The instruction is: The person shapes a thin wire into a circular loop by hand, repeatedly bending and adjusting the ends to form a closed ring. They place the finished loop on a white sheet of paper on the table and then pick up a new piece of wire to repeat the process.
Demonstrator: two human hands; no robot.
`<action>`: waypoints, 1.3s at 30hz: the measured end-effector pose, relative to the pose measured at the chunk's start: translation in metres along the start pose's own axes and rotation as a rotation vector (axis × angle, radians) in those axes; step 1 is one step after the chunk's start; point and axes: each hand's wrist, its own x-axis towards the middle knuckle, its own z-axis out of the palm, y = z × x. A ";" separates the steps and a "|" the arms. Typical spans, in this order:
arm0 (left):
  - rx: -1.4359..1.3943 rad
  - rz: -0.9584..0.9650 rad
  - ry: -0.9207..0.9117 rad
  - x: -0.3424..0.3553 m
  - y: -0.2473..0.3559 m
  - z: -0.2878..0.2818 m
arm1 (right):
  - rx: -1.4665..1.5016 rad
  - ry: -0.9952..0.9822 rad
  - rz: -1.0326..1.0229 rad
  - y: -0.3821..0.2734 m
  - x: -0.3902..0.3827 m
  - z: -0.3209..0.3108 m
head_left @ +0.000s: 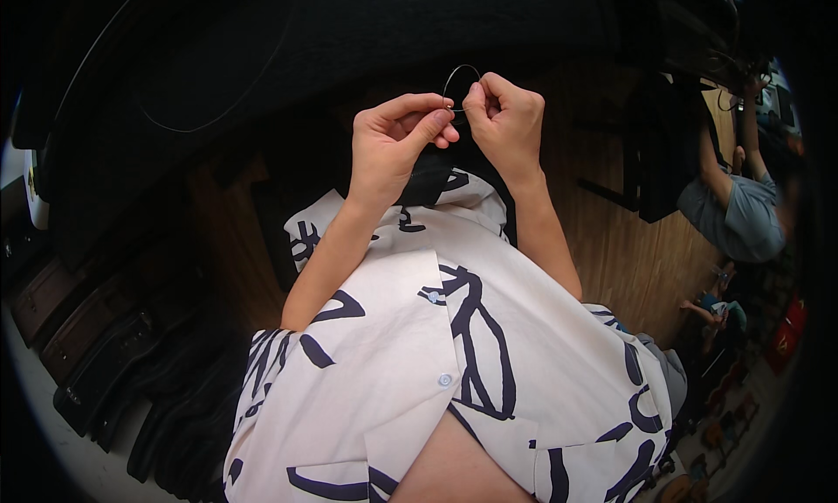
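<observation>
Above my lap, in front of my chest, a thin metal string (462, 65) bends into a small loop between my two hands. My left hand (384, 141) pinches it between thumb and fingertips, where a tiny gold-coloured bead (449, 106) shows at the string's end. The loop's other side is gripped by my right hand (511, 123), thumb against curled fingers. Both hands are close together, fingertips a short gap apart. Another thin string or wire (185, 131) curves across the dark table to the left.
A dark tabletop (227, 31) spans the area ahead of me. Several instrument cases (100, 376), brown and black, stand at lower left. Wooden floor (611, 263) shows at right, with a black chair (650, 175) and a person in a grey shirt (733, 215) beyond.
</observation>
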 end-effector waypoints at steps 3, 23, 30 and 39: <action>0.030 0.022 -0.015 0.001 0.002 0.000 | -0.060 0.012 -0.002 0.002 0.000 0.004; 0.142 0.134 0.035 -0.004 -0.007 0.003 | -0.236 0.098 -0.037 0.009 -0.004 0.012; 0.093 0.038 0.106 -0.004 -0.007 0.003 | -0.212 0.079 0.011 0.008 -0.005 0.010; -0.071 -0.058 0.125 0.000 -0.013 -0.009 | 0.127 -0.040 -0.053 0.014 -0.003 0.013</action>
